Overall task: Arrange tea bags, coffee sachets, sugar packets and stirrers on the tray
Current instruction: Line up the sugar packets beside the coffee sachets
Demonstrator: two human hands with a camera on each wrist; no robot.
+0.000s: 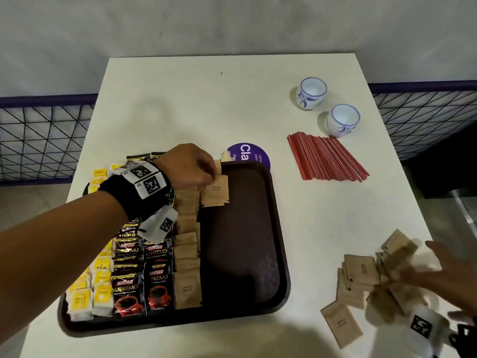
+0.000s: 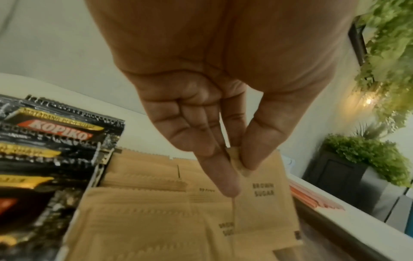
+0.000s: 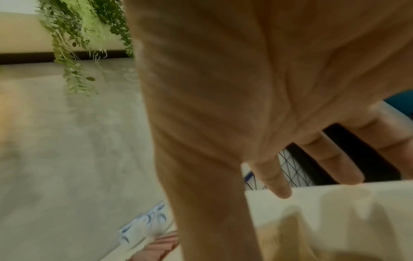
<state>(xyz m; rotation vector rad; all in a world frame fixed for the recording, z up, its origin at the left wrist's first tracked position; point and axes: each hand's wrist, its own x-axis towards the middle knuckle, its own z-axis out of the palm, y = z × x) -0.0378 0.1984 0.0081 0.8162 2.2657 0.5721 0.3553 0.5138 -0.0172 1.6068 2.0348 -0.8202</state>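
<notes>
A dark brown tray [image 1: 247, 228] holds yellow tea bags [image 1: 100, 280] at its left, black coffee sachets [image 1: 143, 280] beside them, then a column of brown sugar packets [image 1: 186, 254]. My left hand [image 1: 196, 167] pinches one brown sugar packet [image 1: 215, 191] [image 2: 263, 194] by its top edge over the tray's far part, just right of that column. My right hand [image 1: 423, 272] [image 3: 279, 176] hovers blurred, fingers spread, over a loose pile of sugar packets [image 1: 361, 280] on the table at the near right. Red stirrers [image 1: 325, 158] lie on the table right of the tray.
Two white and blue cups [image 1: 311, 93] [image 1: 342, 120] stand at the back right, behind the stirrers. A purple round sticker [image 1: 247, 153] sits at the tray's far edge. The white table [image 1: 196, 104] is flanked by wire mesh railings [image 1: 38, 140].
</notes>
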